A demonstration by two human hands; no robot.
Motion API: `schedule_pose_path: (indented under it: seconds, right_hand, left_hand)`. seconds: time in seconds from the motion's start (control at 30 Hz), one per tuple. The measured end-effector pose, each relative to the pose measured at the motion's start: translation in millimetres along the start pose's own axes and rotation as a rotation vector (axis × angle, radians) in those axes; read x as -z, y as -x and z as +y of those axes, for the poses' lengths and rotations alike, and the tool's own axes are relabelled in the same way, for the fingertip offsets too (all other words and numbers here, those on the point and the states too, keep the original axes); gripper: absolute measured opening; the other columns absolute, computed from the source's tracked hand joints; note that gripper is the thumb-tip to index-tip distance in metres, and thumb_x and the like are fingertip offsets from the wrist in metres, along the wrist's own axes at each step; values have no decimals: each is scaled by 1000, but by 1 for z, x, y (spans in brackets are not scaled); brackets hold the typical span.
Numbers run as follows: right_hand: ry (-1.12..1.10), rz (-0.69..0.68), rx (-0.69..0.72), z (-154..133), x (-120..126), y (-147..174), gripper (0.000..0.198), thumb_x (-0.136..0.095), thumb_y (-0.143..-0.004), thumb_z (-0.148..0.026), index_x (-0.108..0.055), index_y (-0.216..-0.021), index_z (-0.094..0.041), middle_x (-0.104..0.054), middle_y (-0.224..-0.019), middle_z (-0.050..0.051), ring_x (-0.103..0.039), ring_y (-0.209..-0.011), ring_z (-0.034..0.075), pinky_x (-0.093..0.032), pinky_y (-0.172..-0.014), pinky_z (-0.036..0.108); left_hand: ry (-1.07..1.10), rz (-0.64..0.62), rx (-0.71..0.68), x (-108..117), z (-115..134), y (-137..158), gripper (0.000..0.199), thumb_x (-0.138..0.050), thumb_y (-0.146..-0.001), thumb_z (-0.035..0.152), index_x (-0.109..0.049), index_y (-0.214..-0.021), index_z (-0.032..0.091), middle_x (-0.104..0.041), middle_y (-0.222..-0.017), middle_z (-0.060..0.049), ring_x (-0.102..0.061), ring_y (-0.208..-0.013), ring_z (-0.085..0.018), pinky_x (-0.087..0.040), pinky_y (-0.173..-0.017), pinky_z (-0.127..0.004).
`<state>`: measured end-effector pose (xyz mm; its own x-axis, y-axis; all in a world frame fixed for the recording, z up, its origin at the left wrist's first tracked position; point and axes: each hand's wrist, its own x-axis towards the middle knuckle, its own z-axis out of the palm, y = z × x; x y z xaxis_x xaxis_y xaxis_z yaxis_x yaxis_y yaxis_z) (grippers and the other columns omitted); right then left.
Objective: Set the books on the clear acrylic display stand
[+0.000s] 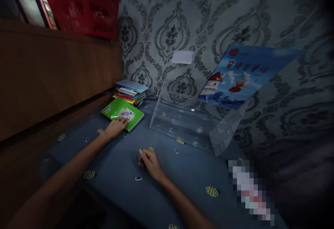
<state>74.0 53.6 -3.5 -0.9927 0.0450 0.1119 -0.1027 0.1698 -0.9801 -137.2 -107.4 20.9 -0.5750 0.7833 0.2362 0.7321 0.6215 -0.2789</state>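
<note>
Left hand lay flat, fingers spread, on the near edge of a green book at far left of the blue cloth. Right hand rested on the cloth, loosely curled, apparently empty in the dim light. Book stack behind; clear stand right.

A single camera worn on the person's head looks forward and steeply down over a blue table, close enough that both forearms enter from the bottom edge. It faces a patterned wall at the table's far side, with a wooden panel along the left.
</note>
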Motion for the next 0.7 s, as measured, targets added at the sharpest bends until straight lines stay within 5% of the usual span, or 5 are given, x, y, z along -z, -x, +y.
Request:
schedule_pose_path:
  seconds: [0.3,0.7]
  right_hand:
    - [-38,50,5,-4,8,7,71,-45,-82,-89,-51,-62,-21,-51,-57,-2,-49,-51,11,-42,-53,24]
    - [-41,165,-29,0,48,52,66,-49,-84,-84,-55,-64,-20,-54,-59,-1,-51,-54,12,-43,-56,25]
  left_hand:
    - [2,-131,-24,28,21,16,42,-44,-95,4,-59,-132,15,-66,-127,-18,-72,-100,-27,-58,-80,-38]
    - [-74,-289,-126,80,81,63,52,-34,-93,-1,-54,-140,5,-64,-131,-25,-72,-101,-35,-62,-72,-45]
